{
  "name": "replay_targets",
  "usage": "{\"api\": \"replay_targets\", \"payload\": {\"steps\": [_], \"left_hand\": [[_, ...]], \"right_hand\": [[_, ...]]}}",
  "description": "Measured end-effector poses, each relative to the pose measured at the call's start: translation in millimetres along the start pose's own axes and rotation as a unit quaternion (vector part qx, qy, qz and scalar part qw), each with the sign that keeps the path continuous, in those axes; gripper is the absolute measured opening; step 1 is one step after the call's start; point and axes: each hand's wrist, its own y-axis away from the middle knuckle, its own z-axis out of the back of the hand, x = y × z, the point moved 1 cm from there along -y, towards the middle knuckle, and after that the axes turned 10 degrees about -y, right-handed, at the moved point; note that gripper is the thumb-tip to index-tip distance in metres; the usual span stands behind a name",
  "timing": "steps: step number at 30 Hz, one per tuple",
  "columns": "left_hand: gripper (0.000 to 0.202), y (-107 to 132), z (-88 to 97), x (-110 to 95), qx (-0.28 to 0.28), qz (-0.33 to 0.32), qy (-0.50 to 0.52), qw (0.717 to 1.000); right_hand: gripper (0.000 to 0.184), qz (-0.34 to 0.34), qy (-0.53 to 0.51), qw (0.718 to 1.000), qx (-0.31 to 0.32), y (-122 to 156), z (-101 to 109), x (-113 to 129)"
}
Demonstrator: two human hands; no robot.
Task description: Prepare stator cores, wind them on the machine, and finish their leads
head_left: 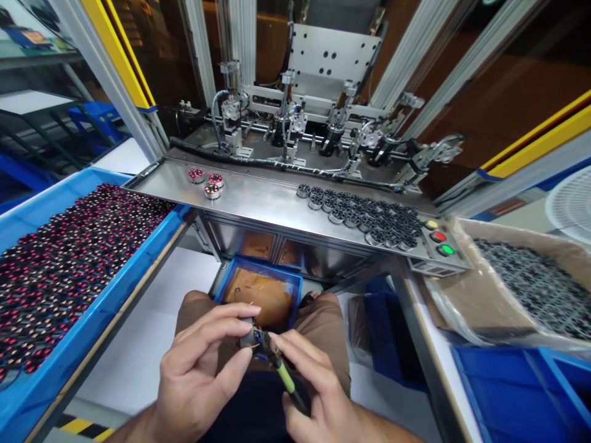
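The left hand [203,363] pinches a small dark motor part [249,338] near the lap, just left of the right hand [318,394], whose fingers grip green-handled cutters [284,374] with the long axis pointing far-left, the tip touching the part.

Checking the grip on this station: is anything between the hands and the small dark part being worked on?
Nothing visible. The left hand pinches the small dark part directly, and the green-handled cutter in the right hand has its tip right at it.
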Motion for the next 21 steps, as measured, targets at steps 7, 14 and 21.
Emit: {"api": "replay_targets", "payload": {"steps": [7,14,21], "left_hand": [[0.038,-0.8,-0.6,-0.2,0.025,-0.014,-0.008,1.000],[0.047,-5.2,3.9,8.4,0.025,-0.103,-0.042,0.993],[0.061,-7.2,12.3,13.0,-0.011,-0.167,-0.198,0.966]], "right_hand": [[0.068,-0.035,0.004,0.999,-0.006,5.9,-0.6,-4.3],[0.059,-0.188,-0.004,0.981,-0.047,3.1,12.8,-6.7],[0.059,-0.279,-0.111,0.953,-0.041,19.6,16.2,2.7]]}}
